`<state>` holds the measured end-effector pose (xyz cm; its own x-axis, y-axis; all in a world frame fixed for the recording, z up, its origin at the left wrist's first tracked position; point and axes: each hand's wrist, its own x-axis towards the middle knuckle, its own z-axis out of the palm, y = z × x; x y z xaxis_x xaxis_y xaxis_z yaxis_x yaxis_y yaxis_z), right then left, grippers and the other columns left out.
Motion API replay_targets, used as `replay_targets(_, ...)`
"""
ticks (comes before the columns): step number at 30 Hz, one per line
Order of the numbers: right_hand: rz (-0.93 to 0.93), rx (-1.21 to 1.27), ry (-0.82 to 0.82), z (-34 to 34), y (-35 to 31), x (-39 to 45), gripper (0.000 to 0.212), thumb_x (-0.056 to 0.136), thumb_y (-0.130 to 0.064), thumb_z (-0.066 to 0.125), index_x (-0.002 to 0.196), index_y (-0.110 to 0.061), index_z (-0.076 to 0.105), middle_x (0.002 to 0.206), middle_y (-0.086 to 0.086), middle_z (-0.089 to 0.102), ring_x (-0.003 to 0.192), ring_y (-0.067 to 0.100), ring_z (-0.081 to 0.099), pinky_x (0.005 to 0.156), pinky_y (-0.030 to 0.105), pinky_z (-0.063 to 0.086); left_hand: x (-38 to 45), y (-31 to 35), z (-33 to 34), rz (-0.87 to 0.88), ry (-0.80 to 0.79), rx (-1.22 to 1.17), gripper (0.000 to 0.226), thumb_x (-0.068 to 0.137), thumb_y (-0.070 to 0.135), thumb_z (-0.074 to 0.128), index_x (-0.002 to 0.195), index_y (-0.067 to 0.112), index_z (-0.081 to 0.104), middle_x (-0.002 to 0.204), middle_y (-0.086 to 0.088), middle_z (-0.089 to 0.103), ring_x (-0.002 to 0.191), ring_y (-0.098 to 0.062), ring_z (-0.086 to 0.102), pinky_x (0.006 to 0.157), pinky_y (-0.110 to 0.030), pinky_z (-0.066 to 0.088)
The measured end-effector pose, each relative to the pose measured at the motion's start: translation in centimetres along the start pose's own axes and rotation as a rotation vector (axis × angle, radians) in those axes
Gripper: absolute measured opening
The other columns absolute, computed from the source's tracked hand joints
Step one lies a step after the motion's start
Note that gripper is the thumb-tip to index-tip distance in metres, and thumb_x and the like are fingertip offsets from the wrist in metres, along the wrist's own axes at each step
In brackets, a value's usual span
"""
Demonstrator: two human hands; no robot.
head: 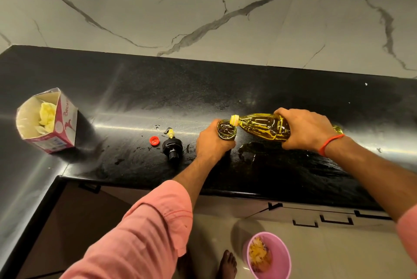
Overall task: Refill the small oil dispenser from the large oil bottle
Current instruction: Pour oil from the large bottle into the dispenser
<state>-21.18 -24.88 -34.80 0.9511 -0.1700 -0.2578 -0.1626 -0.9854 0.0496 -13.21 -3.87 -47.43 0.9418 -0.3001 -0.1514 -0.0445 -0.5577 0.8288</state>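
1. The left hand (211, 141) wraps its fingers round the dispenser (226, 131), which stands upright on the black counter (135, 89) with its mouth open to the camera.
2. The right hand (304, 128) grips the bottle (261, 126) round its middle. The bottle is tipped nearly level, its yellow neck resting at the right edge of the dispenser's rim.
3. Done so far, by the look of it: both containers are open. A red cap (154, 140) lies on the counter left of the dispenser, and the black pump top (172, 144) lies on its side just beside the cap.
4. The pour seems to be in hand. Dark oil shows inside the dispenser's mouth, seemingly near the top, though the true level cannot be told from above.
5. The bottle holds plenty of oil, so supply is no limit.
6. A wet, glossy patch (252, 154) spreads on the counter below the bottle and right of the dispenser; it may be spilt oil, but that cannot be told.
7. Left to do, as I judge it: finish filling, right the bottle, refit the pump top and the red cap, and probably wipe the counter.
8. Well apart to the left stands an open carton (48, 121); a pink bowl (268, 254) sits on the floor below.
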Motion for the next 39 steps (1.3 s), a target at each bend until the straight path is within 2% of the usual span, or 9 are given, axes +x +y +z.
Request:
replay_targets(15, -0.014, 0.005, -0.010, 0.1, 0.0, 0.4, 0.077, 0.070, -0.047, 0.084, 0.134, -0.035, 0.042, 0.112, -0.007, 0.060, 0.103, 0.016, 0.059, 0.080, 0.040, 0.056, 0.0, 0.2, -0.2, -0.010, -0.001, 0.026, 0.061, 0.070, 0.035, 0.087, 0.123, 0.033, 0.058, 0.109, 0.006, 0.073, 0.104, -0.019, 0.068, 0.092, -0.045, 0.056)
replay_targets(22, -0.013, 0.012, 0.015, 0.8, 0.3, 0.7, 0.081, 0.068, -0.048, 0.084, 0.136, -0.036, 0.041, 0.113, -0.008, 0.060, 0.103, 0.017, 0.059, 0.075, 0.035, 0.053, 0.0, 0.1, -0.1, -0.011, 0.000, 0.004, 0.062, 0.069, 0.031, 0.088, 0.123, 0.032, 0.059, 0.108, 0.006, 0.073, 0.103, -0.018, 0.068, 0.091, -0.043, 0.057)
replay_targets(29, -0.011, 0.066, 0.024, 1.4, 0.5, 0.9, 0.081, 0.067, -0.047, 0.085, 0.134, -0.037, 0.042, 0.113, -0.008, 0.061, 0.102, 0.017, 0.060, 0.079, 0.042, 0.057, 0.0, 0.2, -0.1, -0.021, -0.001, 0.000, 0.061, 0.069, 0.029, 0.089, 0.123, 0.031, 0.059, 0.109, 0.006, 0.072, 0.103, -0.016, 0.067, 0.091, -0.042, 0.057)
replay_targets(36, -0.004, 0.269, 0.022, 2.0, 0.4, 1.3, 0.084, 0.065, -0.042, 0.088, 0.135, -0.038, 0.042, 0.113, -0.009, 0.060, 0.101, 0.017, 0.059, 0.076, 0.038, 0.055, 0.0, 0.4, -0.2, -0.032, 0.008, 0.016, 0.062, 0.067, 0.032, 0.089, 0.121, 0.032, 0.059, 0.110, 0.006, 0.073, 0.105, -0.018, 0.067, 0.092, -0.043, 0.057)
replay_targets(39, 0.013, 0.380, 0.046, 2.1, 0.2, 1.5, 0.086, 0.063, -0.039, 0.090, 0.136, -0.036, 0.044, 0.111, -0.006, 0.058, 0.101, 0.019, 0.060, 0.081, 0.041, 0.058, 0.0, 0.3, -0.1, -0.028, 0.011, 0.025, 0.061, 0.068, 0.031, 0.090, 0.121, 0.031, 0.059, 0.111, 0.005, 0.073, 0.106, -0.019, 0.067, 0.093, -0.042, 0.056)
